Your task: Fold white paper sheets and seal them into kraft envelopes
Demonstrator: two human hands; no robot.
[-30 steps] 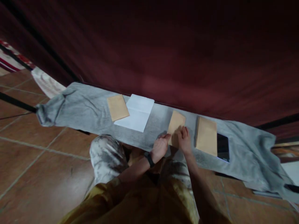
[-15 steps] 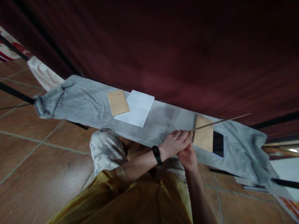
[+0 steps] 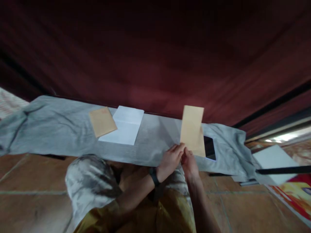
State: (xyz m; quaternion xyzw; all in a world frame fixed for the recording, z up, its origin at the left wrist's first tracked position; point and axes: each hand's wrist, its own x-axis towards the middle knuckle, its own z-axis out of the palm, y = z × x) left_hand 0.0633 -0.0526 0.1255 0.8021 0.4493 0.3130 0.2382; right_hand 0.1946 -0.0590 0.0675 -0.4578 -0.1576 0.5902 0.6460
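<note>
Both my hands hold one brown envelope (image 3: 192,129) upright above a low bench covered with a grey cloth (image 3: 53,123). My left hand (image 3: 171,160), with a black band on its wrist, pinches the envelope's lower edge. My right hand (image 3: 189,161) is closed on that same edge from the right. The raised envelope hides most of the brown stack behind it. A dark phone (image 3: 209,147) lies just right of it on the cloth.
Further left on the cloth lie another brown envelope (image 3: 102,121) and a white sheet (image 3: 125,124). A dark red curtain (image 3: 155,58) hangs behind the bench. My knees sit against the bench edge. White paper (image 3: 274,157) and a colourful print (image 3: 296,194) lie on the tiled floor at right.
The envelope that lay flat under my hands was lifted, seen edge-on half a second ago, and now stands upright facing me. The view has shifted right.
</note>
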